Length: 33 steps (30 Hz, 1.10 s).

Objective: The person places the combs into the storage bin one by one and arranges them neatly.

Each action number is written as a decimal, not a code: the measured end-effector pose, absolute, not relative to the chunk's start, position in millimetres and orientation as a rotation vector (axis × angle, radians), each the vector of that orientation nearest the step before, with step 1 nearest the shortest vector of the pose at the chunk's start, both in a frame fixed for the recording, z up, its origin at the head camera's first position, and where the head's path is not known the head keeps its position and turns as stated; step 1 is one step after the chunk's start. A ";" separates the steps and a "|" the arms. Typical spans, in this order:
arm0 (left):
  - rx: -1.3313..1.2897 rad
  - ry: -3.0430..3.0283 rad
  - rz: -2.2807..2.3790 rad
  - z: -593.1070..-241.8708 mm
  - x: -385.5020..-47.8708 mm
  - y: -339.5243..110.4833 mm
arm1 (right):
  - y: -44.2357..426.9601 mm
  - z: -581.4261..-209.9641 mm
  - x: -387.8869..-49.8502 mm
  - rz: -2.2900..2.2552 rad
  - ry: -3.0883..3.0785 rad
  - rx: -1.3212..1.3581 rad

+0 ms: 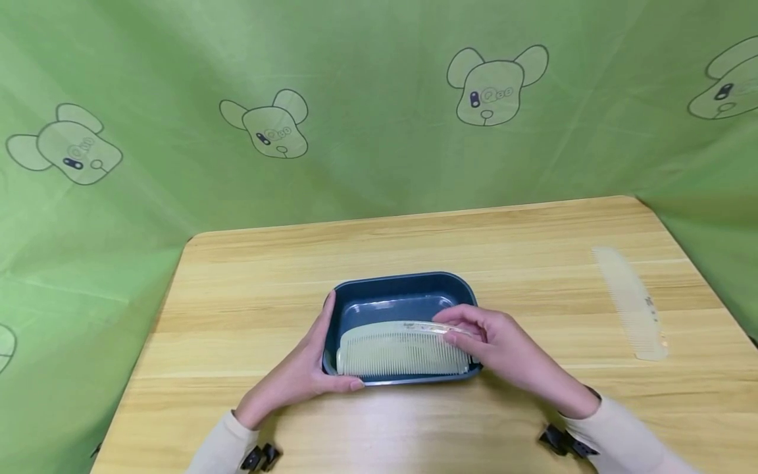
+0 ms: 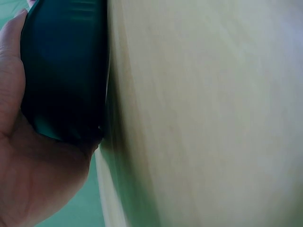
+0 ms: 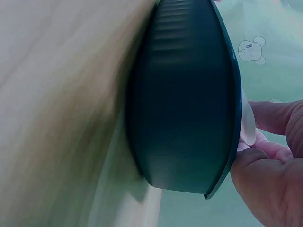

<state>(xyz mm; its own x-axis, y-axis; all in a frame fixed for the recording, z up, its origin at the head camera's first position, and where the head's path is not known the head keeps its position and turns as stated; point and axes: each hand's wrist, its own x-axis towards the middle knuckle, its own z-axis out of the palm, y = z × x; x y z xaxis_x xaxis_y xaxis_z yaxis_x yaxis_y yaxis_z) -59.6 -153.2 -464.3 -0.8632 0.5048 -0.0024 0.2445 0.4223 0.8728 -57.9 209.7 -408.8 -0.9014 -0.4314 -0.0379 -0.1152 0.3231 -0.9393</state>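
A dark blue rectangular tray [image 1: 391, 286] with rounded corners lies on the table. Its left end is gripped by my left hand [image 1: 314, 359], thumb along the front rim and fingers along the left side. My right hand [image 1: 488, 339] pinches the upper right end of a pale, translucent comb [image 1: 397, 342] over the tray's front part, teeth pointing down toward me. In the right wrist view, the comb's pale end [image 3: 247, 124] shows between thumb and fingers, just above the rim. Whether another comb lies beneath it, I cannot tell.
A second pale comb [image 1: 630, 303] lies on the right part of the wooden table [image 1: 249, 289]. Green cloth [image 1: 379, 158] printed with bear heads hangs behind and at both sides. Black devices [image 1: 565, 441] are worn at the wrists.
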 end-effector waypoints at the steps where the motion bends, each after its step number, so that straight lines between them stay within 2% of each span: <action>1: 0.652 2.415 1.414 -464.4 -59.5 -153.3 | 209.1 -408.6 -57.9 -1.585 2.326 -0.498; 33: 0.665 2.430 1.401 -464.2 -58.8 -153.6 | 191.3 -411.1 -51.2 -1.084 2.714 -0.859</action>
<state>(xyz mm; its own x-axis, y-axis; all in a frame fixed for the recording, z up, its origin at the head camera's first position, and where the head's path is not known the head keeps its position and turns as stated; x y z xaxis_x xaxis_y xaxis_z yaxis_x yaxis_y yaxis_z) -58.8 -153.6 -464.2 -0.8621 0.5066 0.0047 0.2579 0.4309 0.8647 -51.2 191.3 -411.1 -0.8367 -0.5354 0.1156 -0.4678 0.5887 -0.6592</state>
